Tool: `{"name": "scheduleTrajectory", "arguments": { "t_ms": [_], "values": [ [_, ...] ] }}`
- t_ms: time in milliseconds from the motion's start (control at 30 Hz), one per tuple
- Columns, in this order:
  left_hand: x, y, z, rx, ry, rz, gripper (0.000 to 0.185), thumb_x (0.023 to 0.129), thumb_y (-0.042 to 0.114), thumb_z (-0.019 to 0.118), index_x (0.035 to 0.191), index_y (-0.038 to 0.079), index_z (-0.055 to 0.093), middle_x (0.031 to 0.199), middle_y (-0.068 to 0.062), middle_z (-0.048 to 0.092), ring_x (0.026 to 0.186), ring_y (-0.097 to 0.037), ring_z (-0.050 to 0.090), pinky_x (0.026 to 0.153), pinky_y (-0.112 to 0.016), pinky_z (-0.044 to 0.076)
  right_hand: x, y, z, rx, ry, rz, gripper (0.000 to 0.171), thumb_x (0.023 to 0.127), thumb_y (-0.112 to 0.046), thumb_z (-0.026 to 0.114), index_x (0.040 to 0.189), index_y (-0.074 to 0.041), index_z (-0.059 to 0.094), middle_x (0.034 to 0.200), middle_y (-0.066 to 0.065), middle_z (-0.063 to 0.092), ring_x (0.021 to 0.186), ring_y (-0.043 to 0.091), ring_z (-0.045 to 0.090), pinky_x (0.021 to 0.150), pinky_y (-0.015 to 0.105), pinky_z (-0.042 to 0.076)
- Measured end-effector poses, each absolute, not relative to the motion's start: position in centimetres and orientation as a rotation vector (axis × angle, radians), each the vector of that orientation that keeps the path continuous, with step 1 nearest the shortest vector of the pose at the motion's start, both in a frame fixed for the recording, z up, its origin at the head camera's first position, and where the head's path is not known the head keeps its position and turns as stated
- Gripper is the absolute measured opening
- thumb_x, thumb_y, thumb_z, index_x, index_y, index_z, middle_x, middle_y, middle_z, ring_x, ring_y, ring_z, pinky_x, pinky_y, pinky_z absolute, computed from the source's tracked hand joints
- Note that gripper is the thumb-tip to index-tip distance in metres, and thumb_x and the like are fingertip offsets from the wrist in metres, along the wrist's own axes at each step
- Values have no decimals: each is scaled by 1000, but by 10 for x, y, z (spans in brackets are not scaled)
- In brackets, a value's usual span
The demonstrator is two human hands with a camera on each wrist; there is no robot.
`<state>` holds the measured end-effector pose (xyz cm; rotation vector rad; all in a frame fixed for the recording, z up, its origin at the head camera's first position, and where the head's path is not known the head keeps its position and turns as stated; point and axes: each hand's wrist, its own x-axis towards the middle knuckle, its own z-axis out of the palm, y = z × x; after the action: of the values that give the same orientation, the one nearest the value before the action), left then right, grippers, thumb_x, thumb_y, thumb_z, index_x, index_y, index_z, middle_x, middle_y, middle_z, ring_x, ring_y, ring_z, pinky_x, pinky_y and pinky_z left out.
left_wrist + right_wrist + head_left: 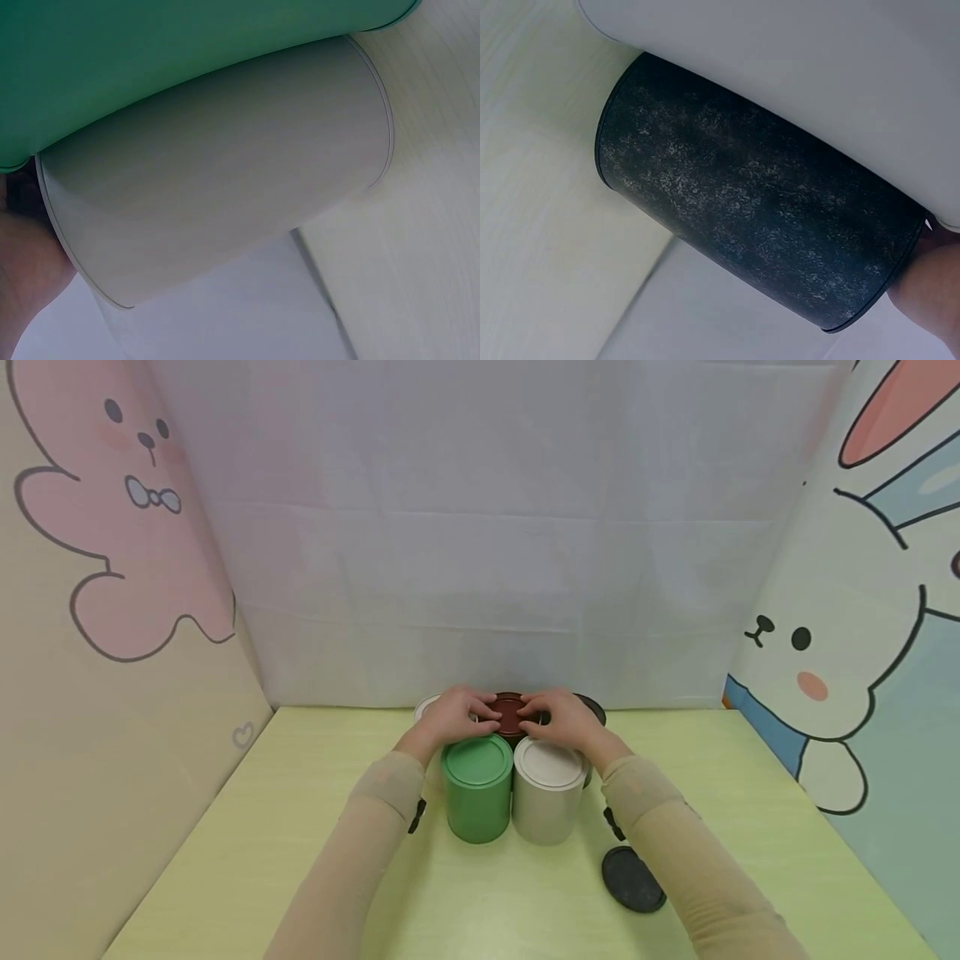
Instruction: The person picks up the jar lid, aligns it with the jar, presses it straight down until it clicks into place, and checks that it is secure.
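Note:
A dark red can point(509, 713) stands in the middle of the back row, its lid between my two hands. My left hand point(452, 720) grips it from the left and my right hand point(564, 718) from the right, fingers and thumbs bent over the lid's edge. A green can point(477, 793) stands in front of the left hand, and a white can point(547, 793) in front of the right. Below the left hand is another white can point(217, 172); a black speckled can point(757, 202) is below the right. The dark red can's body is mostly hidden.
A round black lid point(633, 879) lies on the pale yellow table point(495, 902) beside my right forearm. A white sheet point(480, 568) hangs close behind the back row. Side panels with cartoon animals, including a rabbit point(847, 652) on the right, flank the table.

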<state>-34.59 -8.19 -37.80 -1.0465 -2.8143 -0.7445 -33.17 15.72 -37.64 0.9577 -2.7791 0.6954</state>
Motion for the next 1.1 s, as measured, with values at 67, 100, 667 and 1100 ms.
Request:
{"name": "scheduleTrajectory", "arguments": {
  "t_ms": [67,100,667,1100],
  "values": [
    [-345,-82,-377,-1054,-2810,-740,23,92,22,70,111,10,78,135,-10,61,126,-29,54,106,-42,42,-332,157,-377,956,-2777,693,28,93,-24,68,114,-7,75,134,12,61,126,34,53,108,49,38],
    [-345,-82,-377,-1056,-2809,-738,23,92,22,70,111,10,78,135,-10,61,126,-29,54,106,-42,42,-332,158,-377,956,-2774,688,28,93,-24,68,114,-7,75,134,12,61,126,34,53,107,49,38],
    [-342,-82,-379,-1041,-2804,-686,26,93,27,69,113,11,77,136,-9,60,127,-29,52,106,-43,41,-328,159,-377,966,-2753,696,28,94,-24,67,114,-6,74,134,14,61,126,36,52,108,50,37],
    [-340,-82,-383,-1043,-2774,-657,29,94,28,67,117,11,75,138,-11,59,129,-31,50,108,-45,38,-327,159,-381,960,-2737,652,29,95,-23,66,117,-6,73,136,14,59,126,35,53,108,50,36]
  ]
}}
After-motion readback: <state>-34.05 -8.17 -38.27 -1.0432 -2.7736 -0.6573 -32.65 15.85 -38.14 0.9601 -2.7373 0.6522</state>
